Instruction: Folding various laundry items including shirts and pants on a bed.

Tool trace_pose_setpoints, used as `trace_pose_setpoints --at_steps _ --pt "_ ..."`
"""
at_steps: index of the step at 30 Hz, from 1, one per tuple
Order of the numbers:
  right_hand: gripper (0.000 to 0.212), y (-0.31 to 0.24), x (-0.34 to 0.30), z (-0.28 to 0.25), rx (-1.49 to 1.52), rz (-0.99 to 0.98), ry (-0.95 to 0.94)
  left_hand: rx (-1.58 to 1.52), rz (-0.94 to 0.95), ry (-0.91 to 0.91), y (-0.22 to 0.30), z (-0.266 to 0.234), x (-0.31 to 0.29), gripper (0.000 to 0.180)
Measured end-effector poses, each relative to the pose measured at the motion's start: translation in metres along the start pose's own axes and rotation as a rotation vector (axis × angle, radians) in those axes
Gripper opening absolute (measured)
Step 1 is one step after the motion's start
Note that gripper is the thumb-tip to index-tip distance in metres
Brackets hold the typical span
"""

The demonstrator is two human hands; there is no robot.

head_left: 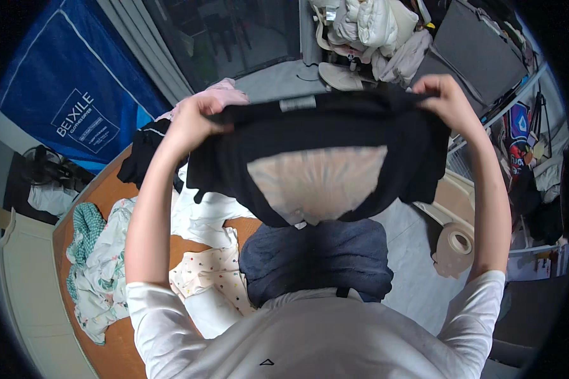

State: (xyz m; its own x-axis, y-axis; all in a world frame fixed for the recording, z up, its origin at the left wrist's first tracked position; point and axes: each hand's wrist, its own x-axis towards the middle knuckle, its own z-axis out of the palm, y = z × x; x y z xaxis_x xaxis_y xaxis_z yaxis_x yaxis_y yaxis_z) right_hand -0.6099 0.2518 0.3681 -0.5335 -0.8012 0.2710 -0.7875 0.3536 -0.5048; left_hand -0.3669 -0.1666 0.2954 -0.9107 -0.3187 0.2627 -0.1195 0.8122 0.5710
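My left hand [193, 121] and my right hand [447, 104] hold a black T-shirt [316, 129] stretched between them in the air. Each hand pinches one upper corner, thumb against fingers. A pale label shows on the shirt's top edge, and a large beige print fills its lower middle. The sides of the shirt droop below my hands. Dark navy cloth [316, 259] covers my lap beneath it. Near my left forearm lie a white garment [202, 215] and a cream dotted garment [208, 271].
On the brown surface [110, 347] at left rest a white patterned cloth [104, 278], a green checked cloth [85, 230] and a black garment [142, 155]. A blue fabric cover [76, 76] stands far left. Heaped clothes [379, 31] and a grey panel [480, 44] are at far right.
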Motion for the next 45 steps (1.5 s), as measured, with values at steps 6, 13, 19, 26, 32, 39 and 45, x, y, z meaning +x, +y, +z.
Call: trace_pose_setpoints --at_steps 6,13,19,26,32,39,45 --pt "0.030 0.007 0.042 -0.044 0.007 -0.208 0.617 0.113 0.381 0.809 0.055 -0.095 0.057 0.033" --pt "0.023 -0.057 -0.014 -0.033 -0.068 -0.409 0.898 0.304 0.881 0.996 0.090 -0.130 -0.047 0.032" --pt "0.022 -0.055 -0.101 0.087 -0.126 -0.595 0.231 0.806 -0.054 0.204 -0.002 -0.032 -0.263 0.013" --pt "0.034 0.009 -0.241 0.266 0.123 -0.306 -0.234 0.274 0.017 -0.183 -0.063 0.137 -0.392 0.049" --pt "0.038 0.000 -0.300 0.290 0.201 -0.029 -0.352 0.181 -0.125 -0.388 -0.046 0.158 -0.425 0.072" --pt "0.025 0.030 -0.326 0.313 0.663 0.699 0.117 -0.445 -0.604 -0.475 -0.072 0.135 -0.387 0.024" --pt "0.047 0.099 -0.297 0.335 1.344 1.510 0.335 0.297 -0.666 0.395 -0.179 0.151 -0.357 0.042"
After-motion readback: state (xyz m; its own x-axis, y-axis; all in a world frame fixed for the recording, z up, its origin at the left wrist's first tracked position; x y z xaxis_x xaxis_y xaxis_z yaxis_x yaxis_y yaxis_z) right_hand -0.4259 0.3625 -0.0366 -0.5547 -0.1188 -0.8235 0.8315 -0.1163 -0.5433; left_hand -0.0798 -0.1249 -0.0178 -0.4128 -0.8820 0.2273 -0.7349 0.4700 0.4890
